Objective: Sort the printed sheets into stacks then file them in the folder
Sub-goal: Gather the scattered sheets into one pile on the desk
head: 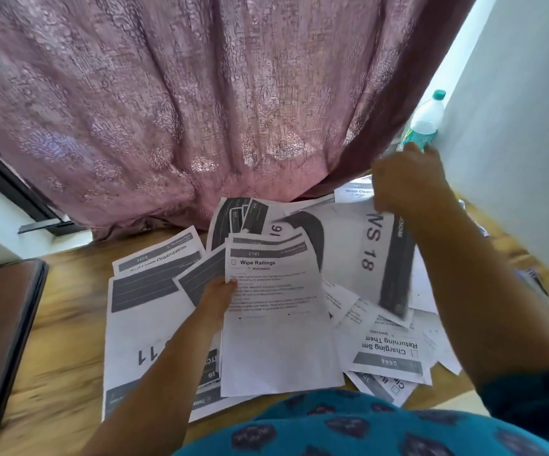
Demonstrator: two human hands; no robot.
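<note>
Printed sheets lie scattered over a wooden floor (56, 363). My left hand (217, 296) grips the left edge of a small bundle whose top sheet reads "Wipe Railings" (276, 311). My right hand (408, 182) pinches the top of a large sheet marked "WS 18" (362, 248) and holds it lifted and blurred above the pile. A big sheet marked "11" (141, 327) lies at the left, and a "Charging" sheet (388, 350) lies upside down at the right. A dark brown folder (0, 327) sits at the far left.
A mauve patterned curtain (184, 110) hangs to the floor right behind the papers. A plastic water bottle (426, 120) stands at the back right beside a white wall (513, 143). My teal patterned clothing (349, 426) fills the bottom edge.
</note>
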